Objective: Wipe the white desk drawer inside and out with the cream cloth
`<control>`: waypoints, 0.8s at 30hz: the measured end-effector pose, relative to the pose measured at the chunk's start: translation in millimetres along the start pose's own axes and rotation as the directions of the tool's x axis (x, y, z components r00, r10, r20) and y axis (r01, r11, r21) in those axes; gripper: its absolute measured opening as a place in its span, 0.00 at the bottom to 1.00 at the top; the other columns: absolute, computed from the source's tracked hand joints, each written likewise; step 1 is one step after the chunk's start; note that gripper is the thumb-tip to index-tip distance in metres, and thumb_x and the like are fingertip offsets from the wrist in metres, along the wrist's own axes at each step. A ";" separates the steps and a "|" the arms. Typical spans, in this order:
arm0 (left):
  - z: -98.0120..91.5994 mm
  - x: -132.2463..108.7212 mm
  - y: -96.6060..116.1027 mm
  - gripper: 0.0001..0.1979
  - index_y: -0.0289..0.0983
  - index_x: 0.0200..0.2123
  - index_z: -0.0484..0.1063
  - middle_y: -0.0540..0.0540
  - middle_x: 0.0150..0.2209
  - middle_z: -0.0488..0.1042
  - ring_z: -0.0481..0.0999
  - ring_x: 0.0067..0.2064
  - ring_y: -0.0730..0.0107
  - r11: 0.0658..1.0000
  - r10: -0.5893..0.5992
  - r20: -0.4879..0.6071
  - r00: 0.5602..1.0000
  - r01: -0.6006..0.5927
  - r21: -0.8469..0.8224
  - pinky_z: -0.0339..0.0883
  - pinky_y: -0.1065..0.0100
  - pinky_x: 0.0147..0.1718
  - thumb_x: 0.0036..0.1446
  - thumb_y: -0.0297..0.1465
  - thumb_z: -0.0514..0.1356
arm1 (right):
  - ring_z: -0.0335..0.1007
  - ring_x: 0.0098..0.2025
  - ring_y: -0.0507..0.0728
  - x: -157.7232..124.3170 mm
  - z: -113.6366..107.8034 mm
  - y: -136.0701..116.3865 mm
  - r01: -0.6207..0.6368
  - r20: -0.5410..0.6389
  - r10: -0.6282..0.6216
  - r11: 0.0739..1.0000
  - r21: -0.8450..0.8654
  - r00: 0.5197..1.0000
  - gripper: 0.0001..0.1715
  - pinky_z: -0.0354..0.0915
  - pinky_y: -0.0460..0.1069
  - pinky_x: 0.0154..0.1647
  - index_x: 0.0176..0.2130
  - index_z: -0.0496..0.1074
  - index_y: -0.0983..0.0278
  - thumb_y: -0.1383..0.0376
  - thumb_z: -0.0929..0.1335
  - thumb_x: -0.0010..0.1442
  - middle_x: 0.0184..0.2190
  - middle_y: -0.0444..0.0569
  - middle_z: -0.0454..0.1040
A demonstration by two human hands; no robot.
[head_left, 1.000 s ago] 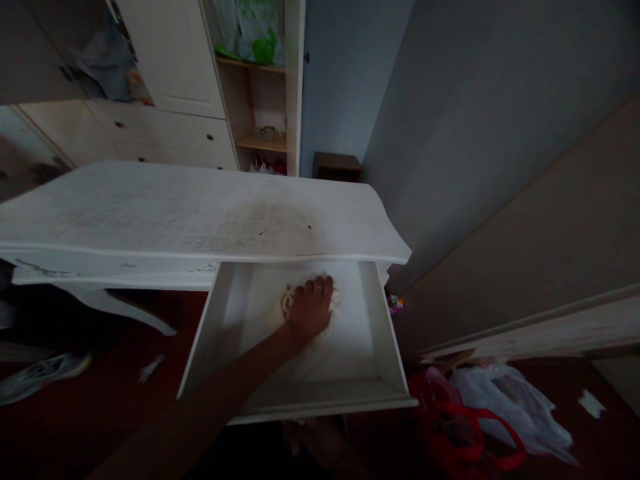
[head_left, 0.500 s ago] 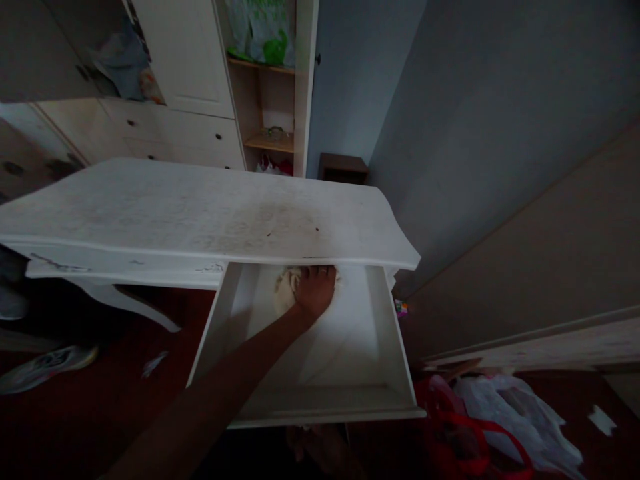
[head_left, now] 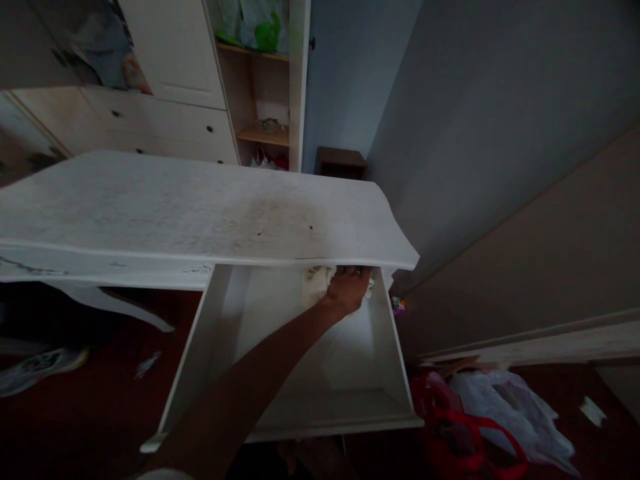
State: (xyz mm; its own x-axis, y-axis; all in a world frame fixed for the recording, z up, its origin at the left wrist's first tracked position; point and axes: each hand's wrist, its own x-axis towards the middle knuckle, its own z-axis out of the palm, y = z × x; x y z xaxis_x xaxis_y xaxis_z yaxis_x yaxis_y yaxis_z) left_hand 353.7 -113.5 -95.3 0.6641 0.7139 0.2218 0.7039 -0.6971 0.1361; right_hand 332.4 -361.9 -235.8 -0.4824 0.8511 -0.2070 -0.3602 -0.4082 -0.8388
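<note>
My left hand [head_left: 347, 290] reaches into the open drawer [head_left: 320, 420] of a white desk [head_left: 175, 200]. Its fingers press down on a crumpled cream cloth [head_left: 317, 283], at the back of the drawer near the right side wall. Part of the cloth sticks out on both sides of the hand. Below the drawer front, my right hand [head_left: 313, 457] shows dimly in shadow; its fingers cannot be made out clearly. Greyish stains and two small dark specks mark the desktop.
Behind the desk stands a white cabinet [head_left: 170, 53] with open shelves holding bags. A small brown box-like unit [head_left: 341, 157] is by the wall. On the red floor lie a red bag [head_left: 450, 427], a white plastic bag [head_left: 510, 407] and, at left, a shoe [head_left: 45, 370].
My left hand has slid the cloth rightward along the back of the drawer, toward the right side wall. The camera view has shifted slightly.
</note>
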 end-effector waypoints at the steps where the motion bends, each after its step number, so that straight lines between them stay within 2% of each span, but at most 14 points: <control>1: -1.1 -0.1 -1.6 0.25 0.28 0.57 0.63 0.33 0.52 0.74 0.67 0.59 0.53 1.000 0.015 0.014 1.000 -0.014 -0.011 0.62 0.57 0.56 0.54 0.22 0.56 | 0.73 0.47 0.59 -0.3 -0.1 -1.5 -0.001 0.001 0.001 1.000 -0.003 1.000 0.19 0.72 0.57 0.46 0.53 0.70 0.64 0.58 0.67 0.66 0.51 0.52 0.72; 7: -11.8 -0.7 -8.4 0.25 0.29 0.56 0.61 0.34 0.52 0.72 0.69 0.56 0.54 0.993 0.118 0.103 0.988 -0.117 -0.025 0.66 0.59 0.53 0.52 0.20 0.55 | 0.72 0.49 0.60 4.4 1.3 -9.6 -0.017 -0.003 0.017 1.000 -0.016 1.000 0.20 0.71 0.59 0.49 0.54 0.69 0.63 0.58 0.68 0.66 0.53 0.53 0.71; 12: -16.1 -6.2 -10.7 0.22 0.33 0.53 0.61 0.35 0.54 0.69 0.72 0.52 0.54 0.986 0.160 0.142 0.977 -0.151 -0.067 0.70 0.61 0.44 0.53 0.21 0.54 | 0.72 0.49 0.60 7.6 3.7 -14.5 -0.019 -0.015 0.019 1.000 -0.014 1.000 0.20 0.71 0.59 0.49 0.55 0.69 0.63 0.59 0.68 0.66 0.53 0.53 0.71; 20: -23.6 -28.6 -6.5 0.20 0.35 0.48 0.61 0.37 0.49 0.70 0.72 0.49 0.55 0.919 0.389 0.232 0.892 -0.357 -0.167 0.69 0.58 0.46 0.50 0.24 0.58 | 0.72 0.49 0.60 7.8 7.2 -13.8 -0.007 -0.031 0.007 1.000 0.026 0.999 0.20 0.71 0.59 0.48 0.55 0.69 0.63 0.59 0.68 0.66 0.53 0.53 0.71; 24: -18.2 -53.7 4.9 0.23 0.36 0.50 0.60 0.39 0.50 0.70 0.72 0.51 0.57 0.883 0.448 0.237 0.862 -0.384 -0.270 0.66 0.60 0.50 0.50 0.29 0.60 | 0.73 0.47 0.59 6.7 9.6 -5.9 -0.007 -0.035 0.009 0.998 0.054 0.999 0.20 0.72 0.58 0.47 0.54 0.69 0.64 0.58 0.68 0.66 0.52 0.53 0.72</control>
State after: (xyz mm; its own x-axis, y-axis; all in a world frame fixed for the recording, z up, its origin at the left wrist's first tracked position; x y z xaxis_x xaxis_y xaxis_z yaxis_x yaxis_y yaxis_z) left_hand 316.9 -156.4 -89.0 0.9475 0.3189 0.0236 0.2981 -0.9076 0.2957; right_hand 323.6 -357.0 -227.5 -0.4573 0.8586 -0.2319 -0.3998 -0.4314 -0.8087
